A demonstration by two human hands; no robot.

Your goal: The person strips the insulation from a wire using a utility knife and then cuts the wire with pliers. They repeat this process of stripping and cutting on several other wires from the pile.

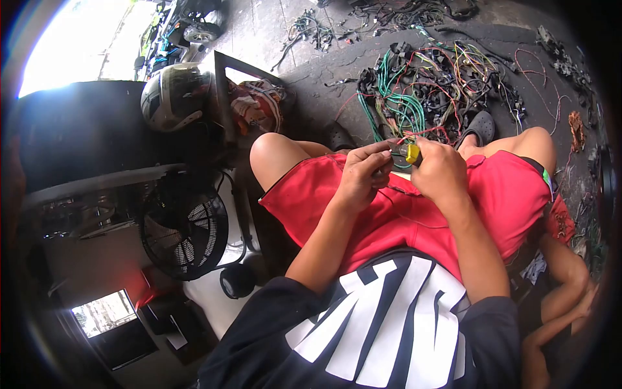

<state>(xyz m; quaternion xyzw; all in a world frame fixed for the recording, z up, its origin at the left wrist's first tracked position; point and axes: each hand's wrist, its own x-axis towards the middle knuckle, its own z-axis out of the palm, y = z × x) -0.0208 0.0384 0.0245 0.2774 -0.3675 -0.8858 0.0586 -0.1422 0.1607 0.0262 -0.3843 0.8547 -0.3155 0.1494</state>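
My left hand is closed in a pinch above my lap, with a thin red wire at its fingertips. A length of thin wire also trails from this hand down across the red shorts. Close beside it, my right hand is wrapped round a small tool with a yellow part; its working end is hidden, so its exact kind does not show. The red wire passes over the top of both hands toward a tangled heap of wires in green, red, yellow and black on the floor.
More wire harnesses lie farther off on the floor. To the left are a helmet, a metal frame and a black fan. Another person's bent leg and arm are at the lower right.
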